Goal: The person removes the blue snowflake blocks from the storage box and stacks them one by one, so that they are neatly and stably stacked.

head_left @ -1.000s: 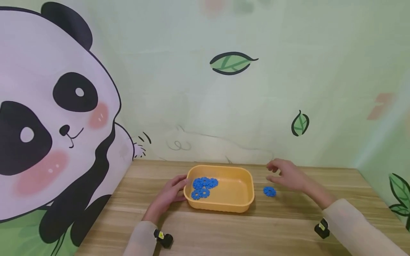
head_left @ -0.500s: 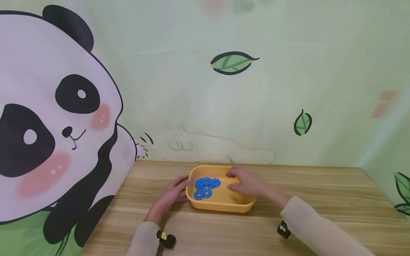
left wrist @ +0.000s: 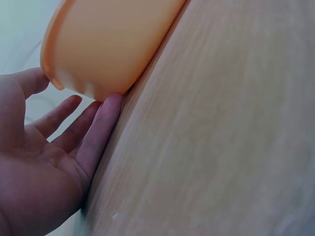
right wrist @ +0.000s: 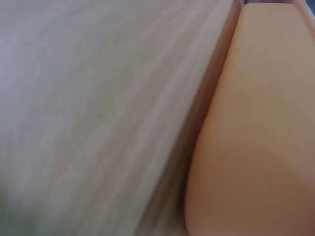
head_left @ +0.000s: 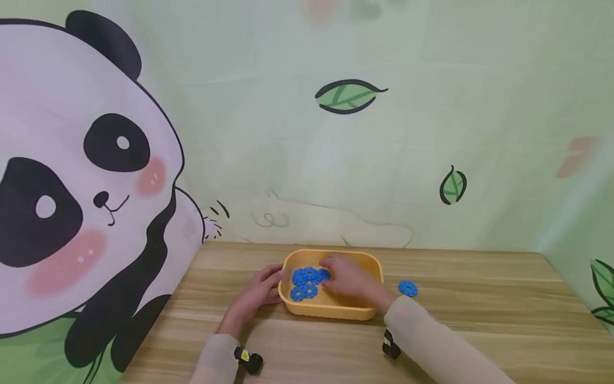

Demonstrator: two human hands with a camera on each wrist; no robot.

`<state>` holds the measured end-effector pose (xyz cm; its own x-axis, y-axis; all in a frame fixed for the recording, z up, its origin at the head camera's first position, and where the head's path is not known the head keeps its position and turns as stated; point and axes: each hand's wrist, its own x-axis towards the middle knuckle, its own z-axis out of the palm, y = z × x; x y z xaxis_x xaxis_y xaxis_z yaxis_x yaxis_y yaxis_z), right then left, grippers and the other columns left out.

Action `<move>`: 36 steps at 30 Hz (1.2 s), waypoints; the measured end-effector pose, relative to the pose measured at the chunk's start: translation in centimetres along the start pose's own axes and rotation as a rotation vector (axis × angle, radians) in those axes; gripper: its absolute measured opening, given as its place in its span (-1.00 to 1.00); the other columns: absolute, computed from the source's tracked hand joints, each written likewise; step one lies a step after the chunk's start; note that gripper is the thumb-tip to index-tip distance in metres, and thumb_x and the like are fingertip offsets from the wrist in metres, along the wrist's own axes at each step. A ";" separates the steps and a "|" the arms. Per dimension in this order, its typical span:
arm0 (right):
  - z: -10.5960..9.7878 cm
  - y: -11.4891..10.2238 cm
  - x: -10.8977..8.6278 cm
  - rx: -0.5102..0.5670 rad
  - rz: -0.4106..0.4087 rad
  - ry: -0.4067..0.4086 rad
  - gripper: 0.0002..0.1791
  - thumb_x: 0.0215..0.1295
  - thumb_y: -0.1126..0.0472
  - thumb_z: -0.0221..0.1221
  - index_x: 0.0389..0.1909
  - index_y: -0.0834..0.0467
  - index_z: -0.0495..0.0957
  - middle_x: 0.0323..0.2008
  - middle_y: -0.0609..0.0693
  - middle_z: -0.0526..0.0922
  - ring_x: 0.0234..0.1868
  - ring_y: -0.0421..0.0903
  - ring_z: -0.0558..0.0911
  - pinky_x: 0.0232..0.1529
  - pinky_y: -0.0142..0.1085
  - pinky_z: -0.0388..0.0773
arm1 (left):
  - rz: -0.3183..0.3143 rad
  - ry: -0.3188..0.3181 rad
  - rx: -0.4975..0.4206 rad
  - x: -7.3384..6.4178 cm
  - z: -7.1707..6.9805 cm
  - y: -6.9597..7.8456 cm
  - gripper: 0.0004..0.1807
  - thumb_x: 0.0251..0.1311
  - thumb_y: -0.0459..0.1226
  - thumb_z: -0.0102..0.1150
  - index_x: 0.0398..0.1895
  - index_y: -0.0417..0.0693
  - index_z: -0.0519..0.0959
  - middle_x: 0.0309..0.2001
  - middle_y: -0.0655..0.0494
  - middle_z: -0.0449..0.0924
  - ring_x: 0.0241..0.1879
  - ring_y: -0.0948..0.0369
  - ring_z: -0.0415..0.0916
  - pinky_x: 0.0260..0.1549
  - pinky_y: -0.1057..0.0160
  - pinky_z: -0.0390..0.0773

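Observation:
A yellow plastic tray (head_left: pixel 331 311) stands on the wooden table. In its left half lie several blue flower-shaped plastic discs (head_left: pixel 298 293), some overlapping. My left hand (head_left: pixel 259 292) is at the tray's left end; in the left wrist view its fingertips (left wrist: pixel 114 100) touch the end wall and the thumb is at the rim. My right hand (head_left: pixel 352 277) reaches into the tray, thumb and fingers parted at the rightmost disc of the group, which they partly cover. The right wrist view shows only the tray's outer wall (right wrist: pixel 256 123) and tabletop, the hand itself out of sight.
Another blue disc (head_left: pixel 408 288) lies on the table (head_left: pixel 479 298) just right of the tray, near the right forearm. Behind the table hangs a pale green backdrop (head_left: pixel 268 133) printed with a panda and leaves.
My right hand has moved left from above the loose disc on the table, over the tray's right side, down to the discs inside. The left hand stays at the tray.

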<state>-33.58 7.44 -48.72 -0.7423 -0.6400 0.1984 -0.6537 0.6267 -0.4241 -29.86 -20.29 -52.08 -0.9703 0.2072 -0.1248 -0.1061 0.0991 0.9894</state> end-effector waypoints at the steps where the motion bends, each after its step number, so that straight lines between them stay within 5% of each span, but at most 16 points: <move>1: 0.2 0.0 0.0 0.002 0.001 0.011 -0.55 0.31 0.24 0.41 0.15 0.39 0.64 0.02 0.24 0.72 0.05 0.17 0.67 0.21 0.08 0.62 | 0.002 0.001 -0.001 0.0 0.0 0.1 -0.37 0.60 0.00 0.10 0.53 -0.19 0.37 0.45 -0.26 0.40 0.35 -0.16 0.47 0.01 0.00 0.76; 36: 1.5 0.3 0.0 -0.045 0.052 0.009 -0.80 0.35 0.22 0.42 -0.09 0.21 0.74 -0.03 0.10 0.68 0.10 0.12 0.59 0.29 0.02 0.55 | 0.006 -0.002 -0.019 0.0 0.1 0.0 -0.34 0.58 0.01 0.12 0.53 -0.23 0.35 0.43 -0.29 0.42 0.32 -0.16 0.49 0.00 -0.02 0.77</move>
<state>-33.51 6.99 -50.14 -0.7767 -0.6022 0.1848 -0.6198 0.6785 -0.3943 -29.80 -20.19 -52.08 -0.9704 0.2100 -0.1192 -0.1046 0.0796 0.9913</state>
